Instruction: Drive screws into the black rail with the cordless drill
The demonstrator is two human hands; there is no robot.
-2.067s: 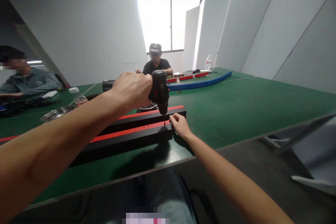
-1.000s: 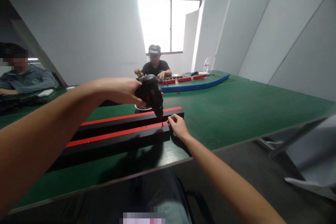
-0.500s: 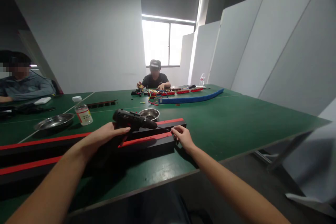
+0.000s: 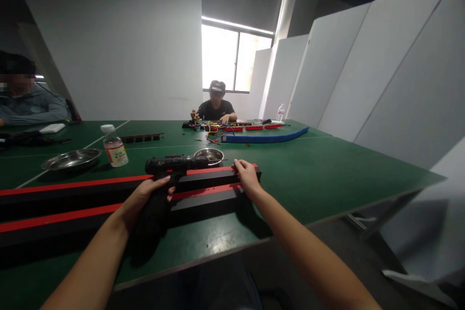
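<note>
Two long black bars with red top strips (image 4: 72,203) lie side by side across the green table (image 4: 327,169). My left hand (image 4: 145,199) is wrapped round the grip of a black cordless drill (image 4: 170,167), which lies level over the bars with its bit pointing right. My right hand (image 4: 246,177) rests on the right end of the bars, fingers curled over the far bar's end.
A small steel bowl (image 4: 209,155) sits just behind the bars. A flat steel dish (image 4: 70,159) and a plastic bottle (image 4: 115,151) stand at the left. A person across the table works on red parts beside a blue curved strip (image 4: 265,137). Another person sits at far left.
The drill came off the bar's end, swung down from upright to level, and moved left with my left hand. My right hand shifted from the near bar's end to the far one.
</note>
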